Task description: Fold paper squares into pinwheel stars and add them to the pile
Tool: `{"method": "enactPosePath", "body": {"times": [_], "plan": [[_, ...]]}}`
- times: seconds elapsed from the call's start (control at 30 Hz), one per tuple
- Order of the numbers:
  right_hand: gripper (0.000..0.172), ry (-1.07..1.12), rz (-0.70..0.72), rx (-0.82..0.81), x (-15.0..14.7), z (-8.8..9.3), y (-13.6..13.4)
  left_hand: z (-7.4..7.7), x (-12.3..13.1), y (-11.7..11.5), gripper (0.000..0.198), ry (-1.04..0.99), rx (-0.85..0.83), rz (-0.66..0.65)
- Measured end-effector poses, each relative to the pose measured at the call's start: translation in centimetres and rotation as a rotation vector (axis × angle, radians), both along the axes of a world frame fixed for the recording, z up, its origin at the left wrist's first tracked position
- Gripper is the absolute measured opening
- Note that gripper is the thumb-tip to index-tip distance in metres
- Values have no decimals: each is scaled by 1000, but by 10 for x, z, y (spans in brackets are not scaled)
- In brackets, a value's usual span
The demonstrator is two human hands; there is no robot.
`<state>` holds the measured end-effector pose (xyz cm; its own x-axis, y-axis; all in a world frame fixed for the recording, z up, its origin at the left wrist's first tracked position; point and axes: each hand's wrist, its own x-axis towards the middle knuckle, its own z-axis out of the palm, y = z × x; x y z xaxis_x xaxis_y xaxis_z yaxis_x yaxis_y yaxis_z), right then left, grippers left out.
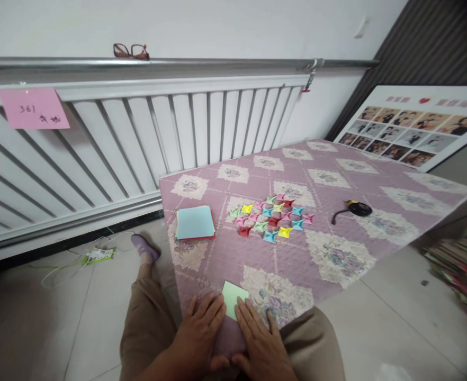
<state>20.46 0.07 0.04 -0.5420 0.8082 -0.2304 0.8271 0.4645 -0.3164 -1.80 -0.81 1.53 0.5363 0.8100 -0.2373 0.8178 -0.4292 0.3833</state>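
A light green sheet of paper (232, 297) lies on the near edge of a table covered with a pink quilted floral cloth (329, 211). My left hand (200, 329) rests flat on the sheet's left part, fingers stretched out. My right hand (258, 338) lies flat on its right part, fingers spread too. Further back sits a stack of coloured square papers (195, 223) with a light blue sheet on top. To its right, several small folded paper stars (273, 216) in many colours lie in rows.
A black tape-like object with a yellow spot (356, 209) lies at the table's right. A white radiator (138, 143) bearing a pink note (34, 108) stands behind, glasses (131, 51) on its rail. A photo board (412, 127) leans at right. Books (459, 264) are piled on the floor.
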Motion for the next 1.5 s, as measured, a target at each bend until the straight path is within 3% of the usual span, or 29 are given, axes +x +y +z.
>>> {"method": "enactPosePath", "body": {"times": [0.2, 0.3, 0.47, 0.6, 0.77, 0.87, 0.93, 1.0, 1.1, 1.27, 1.33, 1.43, 1.5], "plan": [[71, -38, -153, 25, 14, 11, -8, 2, -1, 1, 93, -16, 11, 16], [72, 4, -184, 68, -12, 22, -3, 0, 0, 0, 91, -38, 18, 17], [76, 71, -65, 8, -55, 25, 10, -1, 0, 0, 90, -65, 32, 14], [80, -18, -89, 0, -33, 18, 16, 5, -1, 0, 90, -60, 33, 1], [69, -78, -188, 106, 7, 18, 16, 10, -1, 0, 92, -34, 27, -2], [61, -57, -252, 208, -1, 24, 10, 11, 0, 0, 92, -42, 28, 4], [58, -1, -167, 229, -17, 24, 3, 11, 1, 0, 90, -50, 38, 11], [55, 36, -90, 200, -33, 20, -4, 11, 0, 0, 87, -54, 62, 5], [50, 32, -84, 190, -40, 4, -13, 10, -5, -1, 84, -42, 99, -20], [43, 80, -46, 427, -19, -20, -20, 13, -21, -5, 82, 20, 77, 10], [41, 97, -42, 516, -14, -22, -20, 17, -24, -2, 73, 13, 81, 48], [38, 118, -64, 586, -16, -20, -20, 25, -18, 15, 31, -47, 89, 167], [36, 135, -87, 598, -20, -17, -19, 31, -8, 34, 25, -64, 79, 252]]}}
